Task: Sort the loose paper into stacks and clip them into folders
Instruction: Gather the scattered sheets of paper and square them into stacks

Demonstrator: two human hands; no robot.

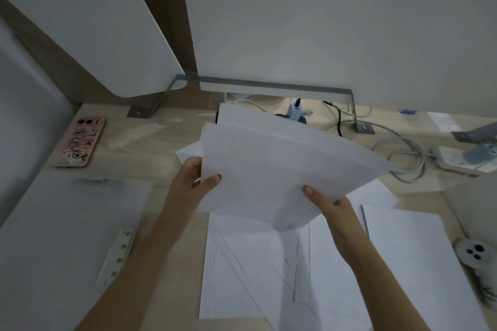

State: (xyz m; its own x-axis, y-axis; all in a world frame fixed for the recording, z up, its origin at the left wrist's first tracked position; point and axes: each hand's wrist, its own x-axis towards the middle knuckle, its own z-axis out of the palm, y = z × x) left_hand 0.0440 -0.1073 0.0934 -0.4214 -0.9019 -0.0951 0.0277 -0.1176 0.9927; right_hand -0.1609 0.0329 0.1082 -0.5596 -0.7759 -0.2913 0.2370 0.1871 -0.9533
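Fanned sheaf of paper (282, 169) held up above the desk (166, 137) in both hands.

Gripped at its near-left edge by the left hand (192, 177), thumb on top, fingers hidden beneath; pinched at its near-right edge by the right hand (330, 207), thumb likewise on top. Unsquared and tilted, one corner pointing down between the hands, another out to the right; long axis hard to judge. Beneath the sheaf, loose sheets (242, 263) lying crosswise, partly covered by it; below and right of the sheaf, a squarer stack (408, 250). Left of the sheaf, a pale folder (67, 223) lying flat with a punched strip (115, 255) on it, contents indiscernible. Farther left, a phone (79, 141); beyond the sheaf, cables (398, 153), partly hidden.
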